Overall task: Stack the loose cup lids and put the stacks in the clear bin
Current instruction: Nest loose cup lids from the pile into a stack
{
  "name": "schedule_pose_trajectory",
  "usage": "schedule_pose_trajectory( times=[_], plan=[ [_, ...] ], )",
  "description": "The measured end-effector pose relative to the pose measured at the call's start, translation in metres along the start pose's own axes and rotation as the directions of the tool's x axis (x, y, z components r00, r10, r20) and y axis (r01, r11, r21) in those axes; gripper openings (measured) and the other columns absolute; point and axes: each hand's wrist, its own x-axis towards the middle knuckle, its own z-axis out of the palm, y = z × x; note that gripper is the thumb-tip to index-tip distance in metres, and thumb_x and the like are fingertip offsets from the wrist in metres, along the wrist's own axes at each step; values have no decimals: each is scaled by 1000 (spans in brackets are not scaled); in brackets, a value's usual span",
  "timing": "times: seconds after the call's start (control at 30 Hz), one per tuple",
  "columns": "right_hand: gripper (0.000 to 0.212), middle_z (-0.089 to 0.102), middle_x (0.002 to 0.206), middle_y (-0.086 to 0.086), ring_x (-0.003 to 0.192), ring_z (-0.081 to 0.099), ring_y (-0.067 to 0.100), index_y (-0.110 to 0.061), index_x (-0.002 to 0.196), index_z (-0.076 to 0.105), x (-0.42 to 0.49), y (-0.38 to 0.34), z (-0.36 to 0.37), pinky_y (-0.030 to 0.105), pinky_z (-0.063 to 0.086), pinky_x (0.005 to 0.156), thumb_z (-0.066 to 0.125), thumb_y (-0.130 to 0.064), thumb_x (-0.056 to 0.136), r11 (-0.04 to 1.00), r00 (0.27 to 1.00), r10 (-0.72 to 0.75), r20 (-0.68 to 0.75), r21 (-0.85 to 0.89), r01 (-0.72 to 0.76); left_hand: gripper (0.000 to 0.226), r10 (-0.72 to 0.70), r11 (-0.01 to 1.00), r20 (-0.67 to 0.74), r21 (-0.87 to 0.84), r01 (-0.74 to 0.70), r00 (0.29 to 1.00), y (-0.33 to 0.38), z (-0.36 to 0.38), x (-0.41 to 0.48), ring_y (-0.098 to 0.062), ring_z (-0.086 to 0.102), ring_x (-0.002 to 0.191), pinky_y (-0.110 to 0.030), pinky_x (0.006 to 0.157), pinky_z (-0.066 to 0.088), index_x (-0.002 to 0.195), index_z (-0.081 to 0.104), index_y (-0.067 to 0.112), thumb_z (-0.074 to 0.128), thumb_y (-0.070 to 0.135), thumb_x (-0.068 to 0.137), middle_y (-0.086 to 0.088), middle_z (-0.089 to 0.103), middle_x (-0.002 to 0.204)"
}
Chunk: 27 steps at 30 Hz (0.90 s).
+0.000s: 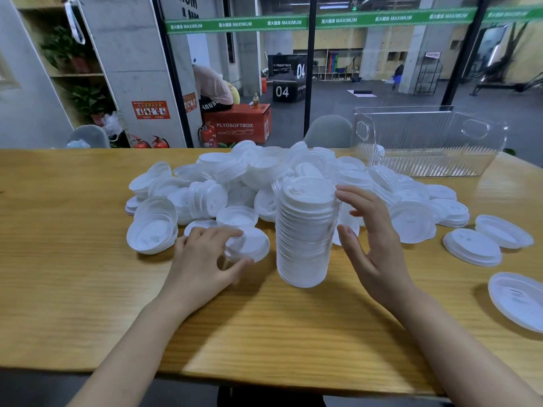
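A tall stack (305, 230) stands on the table (88, 289), before the loose pile (264, 171). The left hand (202, 259) grips one lid (252, 243); the right hand (376, 248) – fingers straight – hovers beside the stack. The bin (426, 142) stands far right. Behind, a red box (238, 124) reads "PLYOSOFTBOX" and a green band (293, 22) reads "MAXIMUM".

Far beyond the left hand (202, 259) a red box (238, 127) reads "PLYOSOFTBOX" with "03" on its side, farther off between it and the right hand (373, 239) the lower black box (283, 91) shows "04", the upper black box (286, 67) "PLYOSOFTBOX" and "04", and a green band (293, 22) above repeats "MAXIMUM".
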Motion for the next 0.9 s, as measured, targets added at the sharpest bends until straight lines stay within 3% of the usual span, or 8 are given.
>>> schedule_pose_trajectory(
  times=[0.07,0.13,0.2,0.27,0.37,0.53,0.73,0.9],
  plan=[
    [41,49,139,-2,132,45,17,-21,137,45,0,0,0,51,43,101,40,-44,103,1000,1000,-1,0,0,1,64,-84,985,-66,-156,73,994,8,-5,1,-7,45,112,-30,93,24,117,54,45,42,78,64,31,51,109],
    [39,48,140,-5,132,45,17,-22,137,45,0,0,0,52,43,101,42,-40,102,1000,1000,0,0,-1,0,63,-183,909,-113,-398,124,977,17,-12,5,-6,49,106,-29,95,35,115,52,44,51,73,59,30,50,104],
    [39,48,140,-4,132,45,17,-23,137,44,0,0,0,52,43,101,43,-39,102,1000,1000,6,-3,1,-6,72,-240,792,-121,-598,122,963,28,-22,9,2,52,103,-12,86,38,119,53,36,55,71,57,26,53,108],
    [41,48,141,-2,133,44,17,-23,138,43,-1,0,0,52,43,102,41,-43,102,1000,1000,14,-8,4,-13,76,-240,719,-141,-691,78,960,41,-34,15,11,51,103,-5,79,38,123,53,34,58,71,57,24,55,113],
    [40,46,141,-5,134,43,16,-25,139,42,-1,1,-1,50,43,103,42,-41,102,1000,1000,18,-20,0,-18,75,-157,709,-171,-705,-10,973,63,-47,24,18,48,108,-9,86,37,126,52,37,61,69,59,25,55,121],
    [42,44,141,-10,132,43,14,-25,140,41,1,1,-2,44,42,104,40,-44,102,1000,998,10,-54,-13,-11,77,-9,764,-111,-642,-64,994,89,-51,36,6,48,115,5,80,30,128,56,37,62,69,58,17,56,123],
    [45,42,145,-7,135,41,13,-22,142,39,1,1,-3,45,41,104,40,-44,103,1000,999,2,-43,-27,-3,75,43,807,-89,-585,-87,995,96,-46,39,1,45,117,-12,93,30,126,55,45,61,71,57,32,52,111],
    [46,42,146,-2,137,39,13,-22,144,38,1,-1,-3,49,41,104,45,-38,101,1000,1000,-20,-10,-21,20,70,82,812,-100,-570,-124,992,92,-45,37,3,44,116,-14,95,30,125,53,48,62,70,59,46,47,114]
  ],
)
